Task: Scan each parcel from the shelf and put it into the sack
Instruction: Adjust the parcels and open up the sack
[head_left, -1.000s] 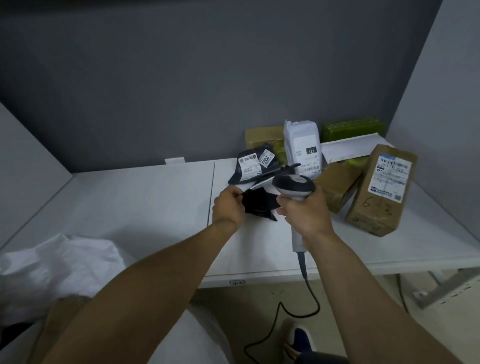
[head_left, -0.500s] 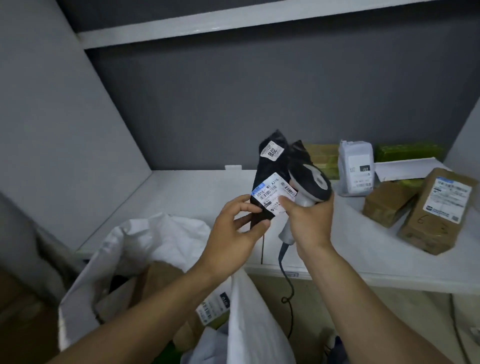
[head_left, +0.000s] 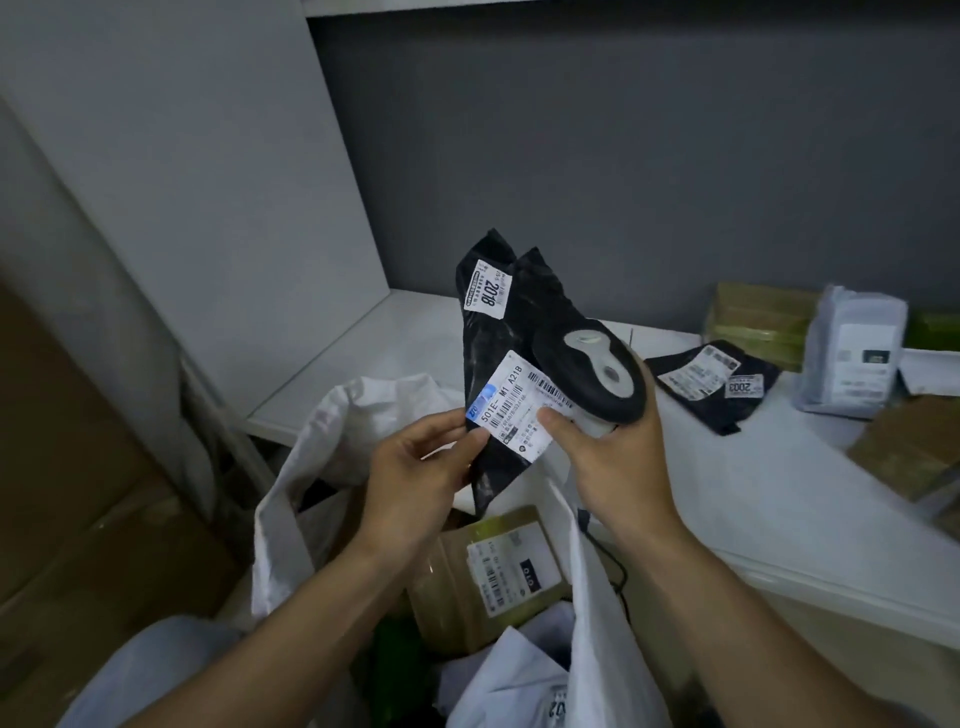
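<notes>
Over one sack (head_left: 291, 499) — left hand (head_left: 415, 483): one parcel (head_left: 498, 322); right hand (head_left: 618, 457): one scanner (head_left: 592, 369).

**A:** What kind of place is this?

**B:** A storage shelving bay in dim, cool, even light. The back wall (head_left: 623, 156) is plain dark grey.

**A:** And the sides?

**B:** On the left, a pale grey side panel (head_left: 182, 182) stands upright and meets the back wall in a corner. A white shelf board (head_left: 753, 467) runs from that corner toward the right, with its front edge slanting down across the view.

**A:** Anything lower down?

**B:** Left of the panel, a grey metal upright (head_left: 218, 415) slants downward. Beside it, a blurred brown surface that looks like cardboard (head_left: 78, 519) fills the lower left corner.
</notes>
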